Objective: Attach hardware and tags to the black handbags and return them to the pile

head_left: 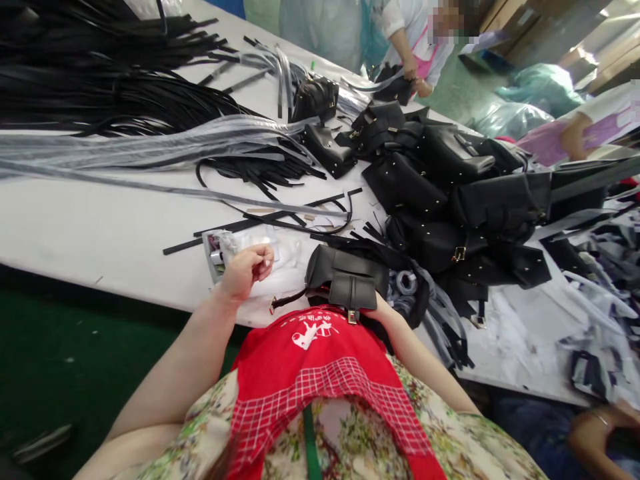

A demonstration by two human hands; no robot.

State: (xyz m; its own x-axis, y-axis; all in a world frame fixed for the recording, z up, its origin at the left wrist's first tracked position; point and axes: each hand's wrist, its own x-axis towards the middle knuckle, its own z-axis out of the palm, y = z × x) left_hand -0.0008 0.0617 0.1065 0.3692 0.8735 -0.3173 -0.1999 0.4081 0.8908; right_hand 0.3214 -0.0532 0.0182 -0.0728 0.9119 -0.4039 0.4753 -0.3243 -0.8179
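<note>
A white table (100, 227) crosses a workshop, strewn with black straps (100, 87) and a pile of bags (450, 187). At its near edge a black bag (345, 273) lies long axis crosswise, just right of the left hand (245, 270), whose fingers curl together over a tray (213, 257) of small parts. The right hand (387, 312) is nearer, touching the bag's right end; its grip is hidden.

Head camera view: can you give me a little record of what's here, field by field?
Left hand: fingers curled in, above a small tray of bits
Right hand: mostly hidden behind a black bag
Table: white; black straps, heap of black bags
Others: a person's hands at the far side
</note>
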